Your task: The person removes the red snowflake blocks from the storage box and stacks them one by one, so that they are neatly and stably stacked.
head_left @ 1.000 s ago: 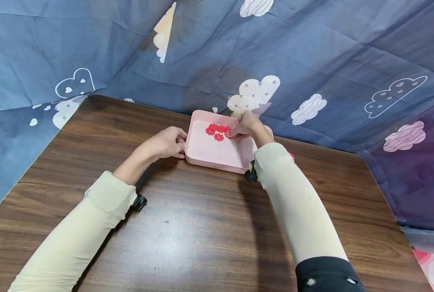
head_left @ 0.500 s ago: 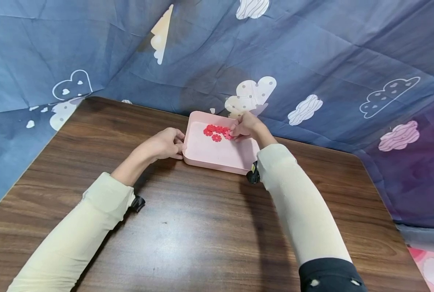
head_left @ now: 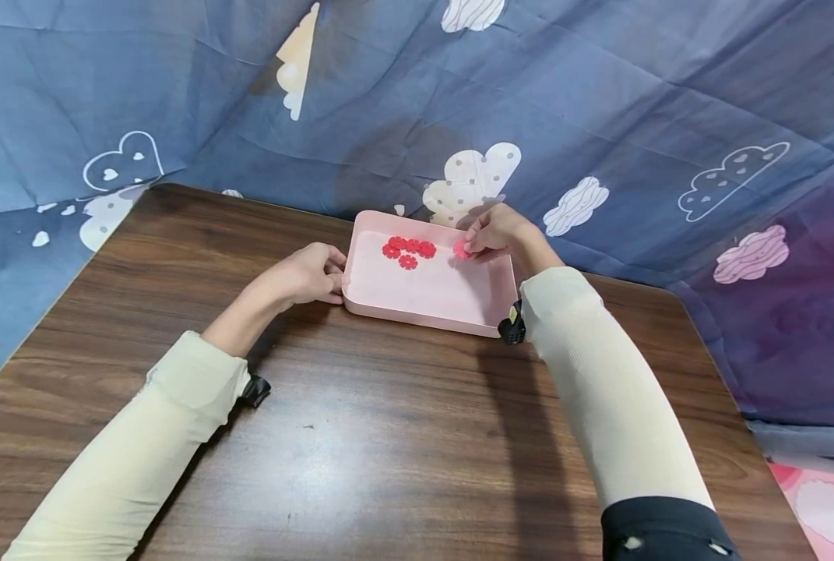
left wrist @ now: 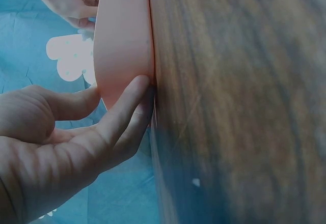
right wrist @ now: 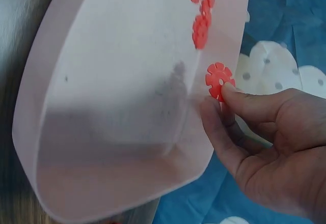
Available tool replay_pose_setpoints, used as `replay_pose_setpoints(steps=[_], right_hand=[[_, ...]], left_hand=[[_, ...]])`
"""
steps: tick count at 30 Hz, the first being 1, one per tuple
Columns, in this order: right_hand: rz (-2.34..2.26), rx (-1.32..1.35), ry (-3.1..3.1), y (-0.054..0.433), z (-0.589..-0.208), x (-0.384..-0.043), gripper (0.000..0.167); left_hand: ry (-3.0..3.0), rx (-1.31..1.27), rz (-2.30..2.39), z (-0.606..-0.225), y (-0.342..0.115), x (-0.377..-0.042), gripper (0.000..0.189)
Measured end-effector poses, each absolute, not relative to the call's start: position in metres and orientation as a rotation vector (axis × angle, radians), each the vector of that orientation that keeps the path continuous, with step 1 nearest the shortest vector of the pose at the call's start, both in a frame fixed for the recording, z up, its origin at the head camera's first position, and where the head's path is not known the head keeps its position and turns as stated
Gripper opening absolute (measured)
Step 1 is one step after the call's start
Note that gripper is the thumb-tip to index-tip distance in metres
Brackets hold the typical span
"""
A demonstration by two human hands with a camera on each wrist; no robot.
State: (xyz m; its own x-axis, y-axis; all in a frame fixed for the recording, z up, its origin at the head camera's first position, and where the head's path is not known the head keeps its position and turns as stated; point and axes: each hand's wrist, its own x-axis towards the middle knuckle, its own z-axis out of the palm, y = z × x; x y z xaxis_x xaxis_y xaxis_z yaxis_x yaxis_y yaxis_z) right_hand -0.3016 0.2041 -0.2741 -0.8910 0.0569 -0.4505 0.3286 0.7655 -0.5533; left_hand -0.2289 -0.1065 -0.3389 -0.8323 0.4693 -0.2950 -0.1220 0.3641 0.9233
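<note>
A shallow pink tray [head_left: 431, 300] stands at the far side of the wooden table. My left hand [head_left: 309, 274] holds its left end; in the left wrist view the thumb is at the rim and the fingers [left wrist: 127, 102] lie against the outer wall. My right hand [head_left: 504, 231] pinches one red notched plastic disc [right wrist: 219, 80], flower-shaped with a small hole in the centre, between thumb and fingers. That disc is raised inside the tray near its back wall. Several more such red discs [head_left: 408, 262] lie in a loose cluster on the tray's floor, toward the back left.
Brown wooden tabletop [head_left: 388, 421] stretches in front of the tray and to both sides. Close behind the tray hangs a blue cloth [head_left: 367, 101] printed with clouds. A tiny red bit peeks in at the bottom of the right wrist view, beyond the tray's wall.
My right hand has taken one disc from the cluster's right end and moved right with it, lifting it a little. The left hand keeps its place at the tray's left end.
</note>
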Motion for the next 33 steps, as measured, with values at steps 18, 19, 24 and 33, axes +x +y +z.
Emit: replay_pose_setpoints(steps=[18,19,24,33], right_hand=[[-1.083,0.341,2.392,0.277,-0.258,-0.290,0.015],[-1.111,0.342,2.372,0.283,-0.258,-0.289,0.013],[-1.261,0.356,2.260,0.312,-0.262,-0.283,0.017],[-1.366,0.453,2.115,0.357,-0.276,-0.270,0.035]], left_hand=[[2.115,0.312,1.487,-0.336,-0.106,-0.226,0.046],[2.114,0.312,1.489,-0.337,-0.106,-0.226,0.046],[2.112,0.310,1.494,-0.337,-0.106,-0.227,0.045],[2.121,0.312,1.466,-0.336,-0.106,-0.227,0.045]])
